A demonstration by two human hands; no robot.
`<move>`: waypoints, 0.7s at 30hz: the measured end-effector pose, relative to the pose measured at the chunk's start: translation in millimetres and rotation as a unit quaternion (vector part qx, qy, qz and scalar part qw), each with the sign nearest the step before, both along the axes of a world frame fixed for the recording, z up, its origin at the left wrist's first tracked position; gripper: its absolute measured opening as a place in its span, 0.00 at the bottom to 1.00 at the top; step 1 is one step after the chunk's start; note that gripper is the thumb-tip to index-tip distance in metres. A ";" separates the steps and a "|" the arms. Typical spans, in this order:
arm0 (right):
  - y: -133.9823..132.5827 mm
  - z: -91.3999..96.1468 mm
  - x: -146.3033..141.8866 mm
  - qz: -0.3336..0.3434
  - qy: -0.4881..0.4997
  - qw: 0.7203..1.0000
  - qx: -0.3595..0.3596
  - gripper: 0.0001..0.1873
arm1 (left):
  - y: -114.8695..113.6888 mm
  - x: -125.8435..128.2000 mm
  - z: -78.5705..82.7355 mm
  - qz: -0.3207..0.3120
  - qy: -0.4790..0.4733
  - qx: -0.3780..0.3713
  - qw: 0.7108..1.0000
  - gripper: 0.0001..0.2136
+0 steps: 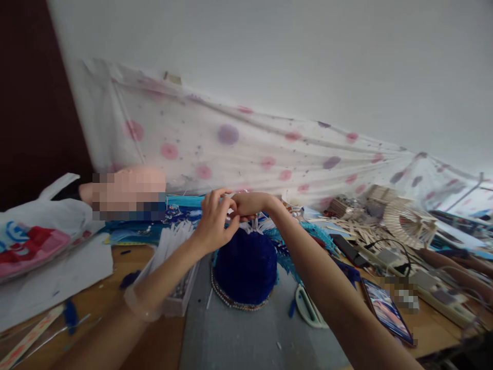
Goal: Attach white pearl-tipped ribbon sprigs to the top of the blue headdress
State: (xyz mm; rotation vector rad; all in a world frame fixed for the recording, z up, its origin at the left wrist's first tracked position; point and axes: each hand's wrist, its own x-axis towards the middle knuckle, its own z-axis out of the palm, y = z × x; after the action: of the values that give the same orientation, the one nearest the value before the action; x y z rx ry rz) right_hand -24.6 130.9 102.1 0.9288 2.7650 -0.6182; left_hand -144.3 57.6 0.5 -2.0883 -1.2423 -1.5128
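Though clutter (pixel 370 231) near, hands (pixel 213 221) (pixel 248 203) atop cap (pixel 244 267)

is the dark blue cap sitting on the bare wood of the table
No, the dark blue cap sits on a grey mat that covers the wooden table there.

Your cap (pixel 245 267) is deep royal blue, rimmed with a speckled band of white and pinkish beads (pixel 234 304), and there are white strips (pixel 252 225) at its crown. Turquoise fringe (pixel 295 246) fans out beside it. The mat (pixel 246 339) underneath is plain grey, the table (pixel 157 344) warm brown. Along the table's far edge, the cloth (pixel 231 154) is white, dotted pink and purple. At the left edge, the bag (pixel 38 236) is white, printed red and blue. Your bracelet (pixel 143 303) is milky pale.
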 end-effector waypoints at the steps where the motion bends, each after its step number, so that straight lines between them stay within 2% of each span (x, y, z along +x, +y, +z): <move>1: 0.0 1.0 -2.0 -0.004 -0.003 1.000 -0.003 0.09 | 0.4 -0.8 -0.2 0.004 0.000 0.009 1.000 0.09; 6: -1.9 4.9 -1.9 -0.037 0.016 0.999 -0.016 0.09 | 5.4 -6.2 -5.3 0.024 -0.001 0.046 0.999 0.18; 11: -6.4 8.5 18.2 -0.068 0.079 0.995 0.007 0.07 | 11.7 -12.7 -5.7 0.046 -0.002 0.022 0.999 0.16; 16: -11.8 14.2 34.3 -0.061 0.095 0.993 0.012 0.05 | 18.6 -15.5 10.3 0.058 0.039 -0.066 0.995 0.05; 21: -14.8 16.4 35.9 -0.068 0.096 0.992 0.049 0.05 | 31.2 -16.1 28.4 0.086 0.064 -0.131 0.986 0.16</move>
State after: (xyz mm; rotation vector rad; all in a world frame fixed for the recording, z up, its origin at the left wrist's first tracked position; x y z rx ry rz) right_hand 11.3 116.1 118.5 1.1429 2.9425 -0.6285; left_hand -160.4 88.8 28.9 -2.1297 -1.5971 -1.1766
